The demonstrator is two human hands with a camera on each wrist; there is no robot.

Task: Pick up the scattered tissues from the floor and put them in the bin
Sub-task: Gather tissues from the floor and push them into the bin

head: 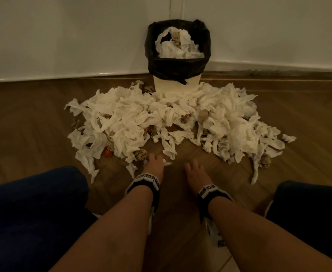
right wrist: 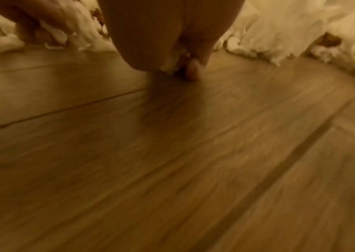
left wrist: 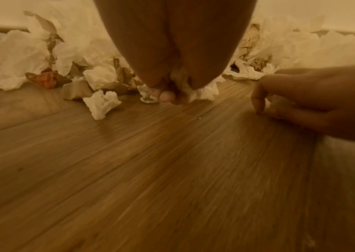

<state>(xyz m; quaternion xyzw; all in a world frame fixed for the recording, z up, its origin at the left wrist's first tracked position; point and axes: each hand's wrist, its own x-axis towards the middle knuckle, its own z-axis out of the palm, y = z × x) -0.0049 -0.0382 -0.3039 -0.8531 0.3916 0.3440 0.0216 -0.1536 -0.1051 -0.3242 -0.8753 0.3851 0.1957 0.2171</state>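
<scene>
A white bin (head: 176, 86) with a black liner (head: 178, 63) stands against the wall, with tissues heaped inside it. A wide pile of white tissues (head: 161, 118) and some brown crumpled paper lies on the wooden floor in front of it. My left hand (head: 155, 161) is low at the pile's near edge, fingers curled round a small white tissue (left wrist: 204, 91). My right hand (head: 192, 168) hovers just right of it over bare floor, and the right wrist view shows it gripping a small tissue scrap (right wrist: 171, 64).
Bare wooden floor (head: 181, 193) lies between my hands and knees. My dark-clothed knees (head: 33, 203) sit at both lower corners. White wall panels (head: 63, 36) close off the back. An orange-red scrap (head: 108, 153) and brown paper balls (head: 141, 154) are mixed into the pile.
</scene>
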